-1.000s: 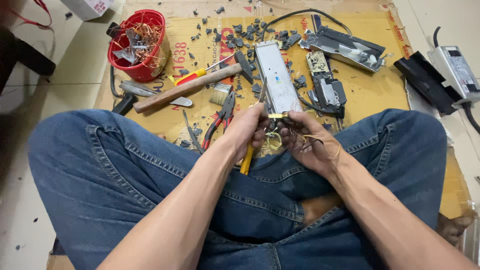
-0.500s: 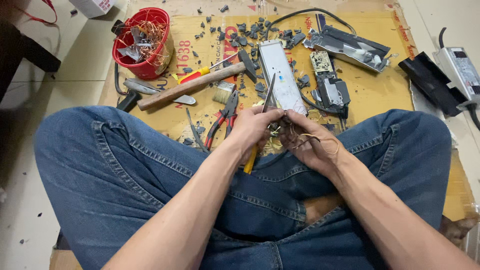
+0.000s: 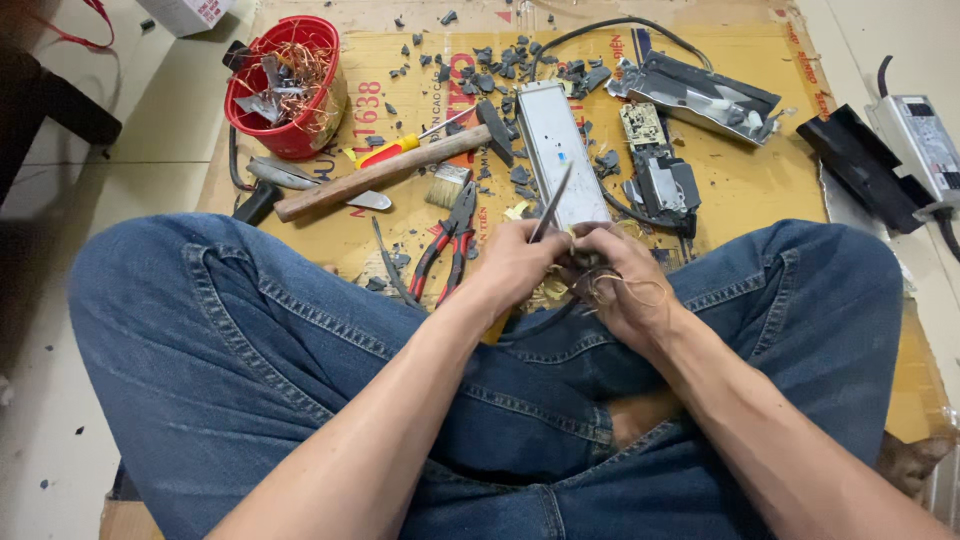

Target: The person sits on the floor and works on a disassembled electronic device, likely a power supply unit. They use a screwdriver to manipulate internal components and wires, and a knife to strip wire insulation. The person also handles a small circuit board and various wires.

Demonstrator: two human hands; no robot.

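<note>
I sit cross-legged in blue jeans on a cardboard sheet [image 3: 760, 200]. My left hand [image 3: 508, 265] is closed around a thin tool whose metal shaft [image 3: 552, 205] points up and away from me. My right hand [image 3: 628, 285] grips a small dark part with loose copper wire [image 3: 640, 292] curling from it. The two hands touch above my crossed legs, and the tool's tip end is hidden between the fingers. A black cable [image 3: 540, 322] hangs just below them.
Beyond the hands lie a grey metal casing [image 3: 555, 150], a circuit board with parts [image 3: 660, 175], an opened metal housing [image 3: 705, 95], red-handled pliers [image 3: 445, 250], a hammer [image 3: 380, 172], a brush [image 3: 448, 186], a yellow-handled screwdriver [image 3: 395, 152] and dark fragments. A red bucket of copper scrap [image 3: 285, 85] stands far left.
The tool's metal shaft has swung up and now sticks out above my left hand. Both hands stay pressed together over my lap, working the wired part.
</note>
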